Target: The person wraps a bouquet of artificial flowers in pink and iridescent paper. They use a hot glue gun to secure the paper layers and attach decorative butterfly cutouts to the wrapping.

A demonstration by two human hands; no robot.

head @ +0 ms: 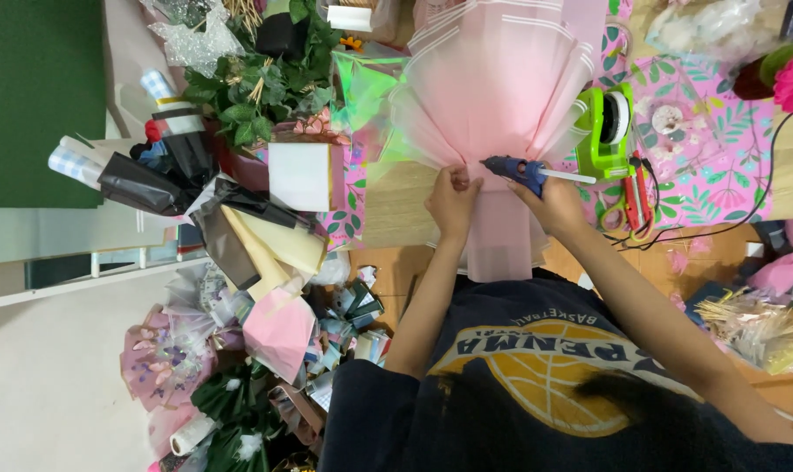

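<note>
A: Pink wrapping paper point(501, 79), fanned into a bouquet shape, lies on the bench point(396, 205) right in front of the person, pinched in at the neck.

B: Hands?

A: Left hand point(453, 201), fingers together, pinching the gathered pleats at the neck. Right hand point(558, 203), fingers clamped round a blue glue gun point(514, 169), nozzle pointing at that same neck.

B: How does the paper handle?

A: Looks light, thin, semi-sheer, probably a bit slick. Creases easily, and pleats would likely spring open if let go. Best hold is the narrow neck or the stem wrap point(499, 236) below it, not the flared top.

B: Nearby stuff?

A: Green tape dispenser point(608, 122) and red scissors point(634, 197) just right of the glue gun; green leaves point(256, 96) at left.
</note>
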